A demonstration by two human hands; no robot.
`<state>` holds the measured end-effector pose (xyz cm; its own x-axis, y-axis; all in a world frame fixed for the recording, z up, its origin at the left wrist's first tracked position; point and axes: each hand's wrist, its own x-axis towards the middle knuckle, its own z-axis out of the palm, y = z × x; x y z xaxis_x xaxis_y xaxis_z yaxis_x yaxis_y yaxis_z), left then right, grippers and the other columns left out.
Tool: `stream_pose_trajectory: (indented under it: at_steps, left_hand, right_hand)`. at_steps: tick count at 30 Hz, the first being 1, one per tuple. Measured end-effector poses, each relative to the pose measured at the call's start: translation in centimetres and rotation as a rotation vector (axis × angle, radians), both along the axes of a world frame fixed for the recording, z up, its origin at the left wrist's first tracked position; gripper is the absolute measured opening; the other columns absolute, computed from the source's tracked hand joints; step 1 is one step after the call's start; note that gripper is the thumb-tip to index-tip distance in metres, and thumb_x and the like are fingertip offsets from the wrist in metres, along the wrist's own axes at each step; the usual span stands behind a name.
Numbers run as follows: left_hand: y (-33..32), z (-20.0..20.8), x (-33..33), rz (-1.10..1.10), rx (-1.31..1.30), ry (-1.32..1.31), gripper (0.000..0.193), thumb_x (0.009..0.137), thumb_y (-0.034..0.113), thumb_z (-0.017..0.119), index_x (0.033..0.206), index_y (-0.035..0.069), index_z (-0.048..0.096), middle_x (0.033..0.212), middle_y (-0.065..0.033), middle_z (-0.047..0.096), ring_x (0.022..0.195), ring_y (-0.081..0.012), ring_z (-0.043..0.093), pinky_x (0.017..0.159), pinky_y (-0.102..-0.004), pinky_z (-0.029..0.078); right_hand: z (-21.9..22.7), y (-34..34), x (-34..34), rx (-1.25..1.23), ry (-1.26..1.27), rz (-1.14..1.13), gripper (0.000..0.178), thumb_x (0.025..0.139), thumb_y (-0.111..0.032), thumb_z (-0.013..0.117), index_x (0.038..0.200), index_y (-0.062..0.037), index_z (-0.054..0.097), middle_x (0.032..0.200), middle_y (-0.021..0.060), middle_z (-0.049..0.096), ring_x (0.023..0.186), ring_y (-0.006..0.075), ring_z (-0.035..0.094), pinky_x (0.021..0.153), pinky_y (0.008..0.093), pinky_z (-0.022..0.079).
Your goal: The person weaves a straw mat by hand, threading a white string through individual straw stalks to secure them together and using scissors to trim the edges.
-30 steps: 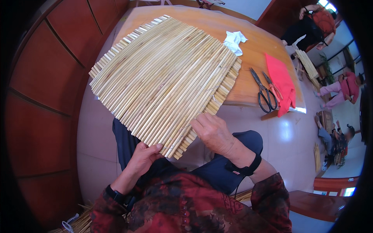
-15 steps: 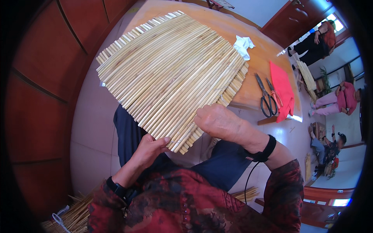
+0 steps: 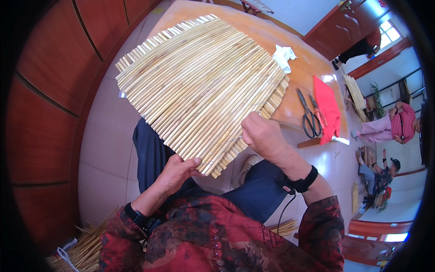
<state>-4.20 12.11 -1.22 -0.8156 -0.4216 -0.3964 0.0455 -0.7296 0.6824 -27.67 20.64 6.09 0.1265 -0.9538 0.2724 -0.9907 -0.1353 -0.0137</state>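
A fan-shaped mat of pale plant stalks (image 3: 195, 86), laid side by side in two crossing layers, rests tilted between my lap and the table's edge. My left hand (image 3: 178, 172) grips its near corner, thumb on top and fingers underneath. Over the right edge of the mat, my right hand (image 3: 263, 133) is closed in a pinch. A thin thread (image 3: 232, 141) runs across the stalks near the right edge, up to those fingers; the fingertips themselves are partly hidden. Where the thread passes under the mat cannot be seen.
On the wooden table (image 3: 290, 106) lie black-handled scissors (image 3: 309, 115), an orange-handled tool (image 3: 317, 109), a red cloth (image 3: 327, 109) and crumpled white tissue (image 3: 283, 56). Bundled stalks (image 3: 86, 247) lie on the floor at lower left. Red cabinets (image 3: 45, 122) line the left. Other people are at right.
My right hand has moved up and slightly right, away from the mat's near corner. My left hand keeps its hold there. A person at the far doorway has moved partly behind the door.
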Motion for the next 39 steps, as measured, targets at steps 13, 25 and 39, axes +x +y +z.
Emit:
stream_pose_trajectory:
  at_steps: [13, 25, 39]
  left_hand:
    - [-1.2, 1.6, 3.8, -0.428, -0.508, -0.287, 0.022, 0.091, 0.020, 0.055, 0.093, -0.001, 0.061, 0.072, 0.0000, 0.057, 0.058, -0.0059, 0.050, 0.055, -0.0208, 0.043]
    - [0.2, 8.1, 1.8, -0.174, -1.332, -0.299, 0.009, 0.080, 0.005, 0.064, 0.087, 0.000, 0.062, 0.074, -0.0075, 0.059, 0.064, -0.0159, 0.057, 0.060, -0.0265, 0.045]
    - [-2.2, 4.7, -15.6, -0.186, -1.697, -0.279, 0.024, 0.078, 0.008, 0.063, 0.101, 0.001, 0.059, 0.089, -0.0121, 0.055, 0.076, -0.0275, 0.058, 0.067, -0.0346, 0.048]
  right_hand:
    - [-5.4, 7.7, 1.5, 0.567, -1.737, -0.643, 0.043, 0.093, -0.037, 0.048, 0.108, 0.0026, 0.052, 0.092, 0.0143, 0.059, 0.071, 0.0200, 0.063, 0.059, 0.0268, 0.053]
    - [-8.2, 5.6, 3.2, 0.314, -2.322, -0.312, 0.033, 0.092, -0.023, 0.053, 0.116, -0.0004, 0.048, 0.102, 0.0118, 0.060, 0.084, 0.0210, 0.062, 0.071, 0.0313, 0.052]
    - [-8.9, 5.6, 3.7, 0.548, -2.169, -0.323, 0.036, 0.093, -0.027, 0.051, 0.118, -0.0027, 0.048, 0.108, 0.0109, 0.058, 0.078, 0.0198, 0.063, 0.064, 0.0301, 0.053]
